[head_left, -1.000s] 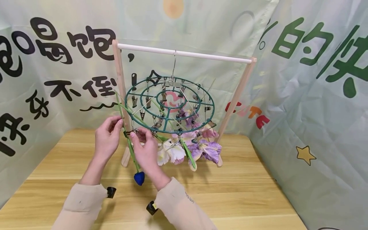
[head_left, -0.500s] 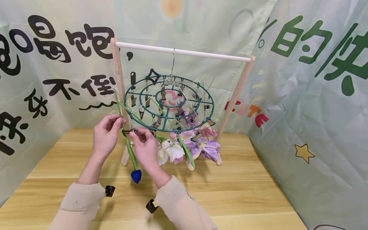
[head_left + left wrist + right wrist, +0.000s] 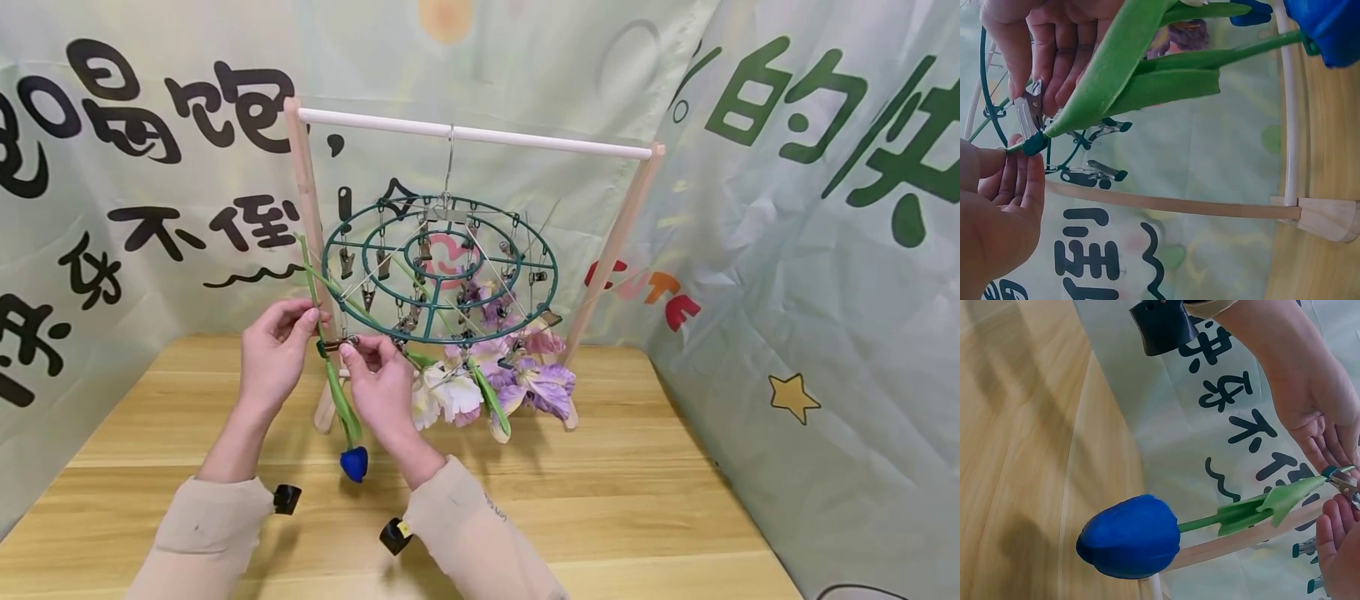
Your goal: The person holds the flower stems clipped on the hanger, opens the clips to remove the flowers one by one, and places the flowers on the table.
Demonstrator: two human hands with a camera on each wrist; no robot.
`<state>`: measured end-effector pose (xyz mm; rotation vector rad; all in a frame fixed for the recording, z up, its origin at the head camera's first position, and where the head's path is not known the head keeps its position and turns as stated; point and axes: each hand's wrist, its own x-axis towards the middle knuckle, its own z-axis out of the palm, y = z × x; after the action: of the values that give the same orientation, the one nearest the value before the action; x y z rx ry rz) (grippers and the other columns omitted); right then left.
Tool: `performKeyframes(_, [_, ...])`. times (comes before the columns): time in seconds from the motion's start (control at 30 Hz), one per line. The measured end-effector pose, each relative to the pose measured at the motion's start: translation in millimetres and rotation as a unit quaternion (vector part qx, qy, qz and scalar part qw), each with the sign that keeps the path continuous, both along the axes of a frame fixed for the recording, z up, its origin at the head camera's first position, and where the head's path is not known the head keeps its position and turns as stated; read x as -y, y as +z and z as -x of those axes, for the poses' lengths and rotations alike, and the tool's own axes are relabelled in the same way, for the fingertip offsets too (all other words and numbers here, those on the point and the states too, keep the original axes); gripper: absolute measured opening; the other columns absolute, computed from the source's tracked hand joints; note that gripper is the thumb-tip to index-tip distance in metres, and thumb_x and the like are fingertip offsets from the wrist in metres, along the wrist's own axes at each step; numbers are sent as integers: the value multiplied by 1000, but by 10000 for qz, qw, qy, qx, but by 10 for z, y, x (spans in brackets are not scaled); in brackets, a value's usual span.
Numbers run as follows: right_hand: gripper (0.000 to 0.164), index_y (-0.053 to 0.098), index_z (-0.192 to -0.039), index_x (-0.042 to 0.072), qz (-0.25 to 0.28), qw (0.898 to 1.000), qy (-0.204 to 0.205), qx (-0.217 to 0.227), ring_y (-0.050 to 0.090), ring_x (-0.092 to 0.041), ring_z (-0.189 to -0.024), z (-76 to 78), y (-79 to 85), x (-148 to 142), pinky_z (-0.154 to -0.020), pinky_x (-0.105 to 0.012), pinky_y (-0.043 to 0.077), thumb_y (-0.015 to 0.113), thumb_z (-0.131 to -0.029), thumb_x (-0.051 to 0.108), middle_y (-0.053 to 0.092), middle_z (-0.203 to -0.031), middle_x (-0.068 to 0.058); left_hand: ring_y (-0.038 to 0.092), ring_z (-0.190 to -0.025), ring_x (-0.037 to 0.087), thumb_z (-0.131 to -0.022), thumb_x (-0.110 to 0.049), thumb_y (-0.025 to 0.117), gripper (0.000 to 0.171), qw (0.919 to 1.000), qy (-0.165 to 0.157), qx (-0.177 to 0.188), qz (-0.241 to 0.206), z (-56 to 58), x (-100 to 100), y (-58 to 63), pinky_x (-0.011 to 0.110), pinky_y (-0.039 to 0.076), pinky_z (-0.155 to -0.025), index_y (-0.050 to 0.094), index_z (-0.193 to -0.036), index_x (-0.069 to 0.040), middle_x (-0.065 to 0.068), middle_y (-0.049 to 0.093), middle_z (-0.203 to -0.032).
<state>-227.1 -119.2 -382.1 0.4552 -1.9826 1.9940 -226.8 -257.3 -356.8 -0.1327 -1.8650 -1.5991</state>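
Note:
An artificial blue tulip [image 3: 354,464] hangs head down at the left side of the round green clip hanger [image 3: 431,321]. My left hand [image 3: 272,354] pinches its green stem above the leaves. My right hand [image 3: 382,387] holds a metal clip [image 3: 1029,119] between thumb and fingers. The clip's dark green tip sits on the stem just above the leaf [image 3: 1107,75], right beside the left fingertips. In the right wrist view the blue flower head [image 3: 1132,537] and the clip at the stem show clearly, while part of the right hand is cut off.
The hanger hooks onto a white rod [image 3: 480,136] on a wooden stand [image 3: 618,233]. Several spare clips [image 3: 383,265] dangle from its rings. White flowers [image 3: 450,393] and purple flowers [image 3: 547,390] hang at the right. A wooden table [image 3: 600,500] lies below, with printed cloth [image 3: 825,292] around it.
The tulip has turned slightly, showing more leaf, and its head has swung a little to the left. Both hands keep their hold on stem and clip.

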Motion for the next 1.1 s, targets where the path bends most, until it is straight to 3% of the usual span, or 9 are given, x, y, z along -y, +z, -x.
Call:
performKeyframes(0.23, [16,71,-103,1,38,10000,28,-27,62,-1,-78,22,-14,-9,-72,-19,56,77,-95,14,75,-96,-10,72,-89,15,-104,-3,61,22,9998,-102,12,-147,-10,-9,5,16,58,-81,64,-118,15,-11,72,-91])
performKeyframes(0.47, [14,70,-101,1,44,10000,46,-44,61,1,-76,33,-24,-17,-69,-17,54,77,-95,12,75,-94,-9,71,-89,8,-104,-4,61,22,9995,-165,141,-246,-45,-12,33,15,57,-83,64,-118,13,-10,73,-92])
performKeyframes(0.83, [14,70,-102,0,359,9991,186,88,64,-1,-79,12,-25,-51,-73,-19,57,78,-93,9,76,-96,-10,69,-86,8,-104,-3,62,20,9961,-301,334,-763,-89,24,88,16,59,-81,64,-119,9,-5,72,-94])
performKeyframes(1.1, [19,71,-109,2,92,9997,223,49,63,-4,-83,-27,-10,-98,-78,-21,58,77,-95,14,72,-99,-6,70,-87,7,-103,-3,64,17,9957,-268,330,-821,-109,99,64,15,59,-78,67,-116,6,-3,73,-93])
